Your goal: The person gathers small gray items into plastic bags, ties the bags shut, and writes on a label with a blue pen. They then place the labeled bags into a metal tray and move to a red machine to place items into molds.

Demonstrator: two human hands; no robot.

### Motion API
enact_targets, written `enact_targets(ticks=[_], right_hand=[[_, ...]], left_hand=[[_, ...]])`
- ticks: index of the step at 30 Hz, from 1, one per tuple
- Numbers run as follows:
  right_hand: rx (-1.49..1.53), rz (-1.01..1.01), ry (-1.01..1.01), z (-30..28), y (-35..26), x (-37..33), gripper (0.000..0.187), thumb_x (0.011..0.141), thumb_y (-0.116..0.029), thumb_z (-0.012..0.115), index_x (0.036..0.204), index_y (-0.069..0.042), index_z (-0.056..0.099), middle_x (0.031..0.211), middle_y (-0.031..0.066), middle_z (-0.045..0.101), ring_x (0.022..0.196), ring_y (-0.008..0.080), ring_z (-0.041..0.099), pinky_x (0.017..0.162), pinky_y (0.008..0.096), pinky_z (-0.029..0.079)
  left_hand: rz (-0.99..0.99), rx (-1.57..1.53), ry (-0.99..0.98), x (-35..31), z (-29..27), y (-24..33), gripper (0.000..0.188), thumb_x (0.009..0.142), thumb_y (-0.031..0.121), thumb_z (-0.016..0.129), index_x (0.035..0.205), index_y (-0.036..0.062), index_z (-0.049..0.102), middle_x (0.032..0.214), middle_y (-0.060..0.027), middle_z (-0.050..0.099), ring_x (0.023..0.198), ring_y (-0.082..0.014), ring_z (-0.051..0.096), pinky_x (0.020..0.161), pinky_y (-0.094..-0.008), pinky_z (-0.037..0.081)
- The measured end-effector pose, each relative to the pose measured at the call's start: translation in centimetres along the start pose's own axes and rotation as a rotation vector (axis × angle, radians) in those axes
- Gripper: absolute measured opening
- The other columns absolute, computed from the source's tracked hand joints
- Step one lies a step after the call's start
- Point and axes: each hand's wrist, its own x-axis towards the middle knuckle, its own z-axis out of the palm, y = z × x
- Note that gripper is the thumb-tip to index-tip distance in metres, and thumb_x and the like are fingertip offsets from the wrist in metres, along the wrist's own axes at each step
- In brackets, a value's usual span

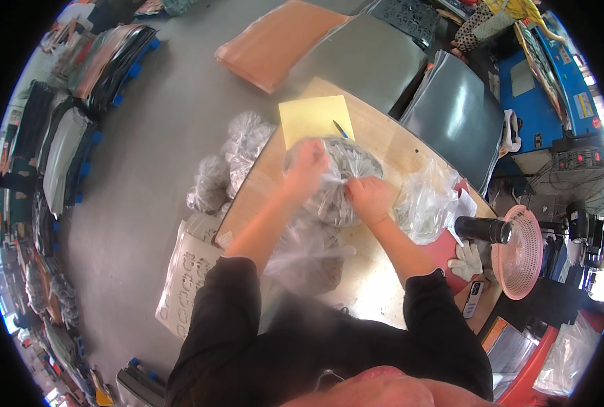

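Right hand: My right hand [370, 198] has its thumb and fingers pinched together on the gathered plastic of the filled bag, probably because a bunched neck gives a firmer hold than the slack sides.
Left hand: My left hand [309, 166] is at the bag's far left side; it is blurred, so I cannot tell how far its fingers are spread or whether they have caught the plastic.
Filled bag: The filled bag [330, 205], clear with grey pieces inside, sits between and below my hands on the table [376, 288], which seems to take the weight and leave my fingers only the loose plastic.
Yellow paper: Just beyond my grip, with a pen [341, 129] lying on it, presumably within reach for writing.
Second bag: A clear second bag [309, 261] lies on my body's side of the grip, by my left forearm.
Loose plastic: Crumpled clear plastic [421, 207] lies just right of my right hand, handy I'd judge; a white glove [466, 261] and dark flask [478, 229] are farther right.
Floor bags: Stuffed floor bags [244, 142] stand left of my grip, beside the table's edge.
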Motion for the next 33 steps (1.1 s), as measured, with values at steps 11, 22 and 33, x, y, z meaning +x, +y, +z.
enact_targets(ticks=[11,22,33], right_hand=[[0.347,0.156,-0.210,-5.4,0.1,-2.6,0.013,0.078,-0.012,0.069,0.088,-0.011,0.061,0.065,0.0076,0.060,0.060,0.0289,0.059,0.053,0.0409,0.044],[0.362,0.355,-0.208,-5.0,0.2,-3.8,0.010,0.082,-0.016,0.068,0.087,-0.013,0.060,0.066,0.0068,0.060,0.061,0.0287,0.059,0.052,0.0404,0.043],[0.316,0.318,-0.173,-4.5,-0.2,-2.8,0.011,0.081,-0.016,0.069,0.088,-0.014,0.060,0.063,0.0062,0.060,0.059,0.0279,0.059,0.049,0.0407,0.044]], left_hand=[[0.379,0.638,-0.091,-4.1,-1.4,0.2,0.023,0.075,-0.005,0.053,0.089,0.0056,0.039,0.073,-0.0052,0.043,0.067,-0.0149,0.042,0.060,-0.0293,0.038],[0.310,0.661,-0.041,-2.2,-3.5,-2.0,0.021,0.079,0.000,0.049,0.100,0.0028,0.048,0.093,-0.0235,0.053,0.087,-0.0420,0.053,0.072,-0.0465,0.044],[0.024,0.156,0.200,-0.3,-0.3,-0.9,0.015,0.093,0.006,0.055,0.107,0.0013,0.052,0.090,-0.0054,0.058,0.077,-0.0143,0.055,0.069,-0.0290,0.046]])
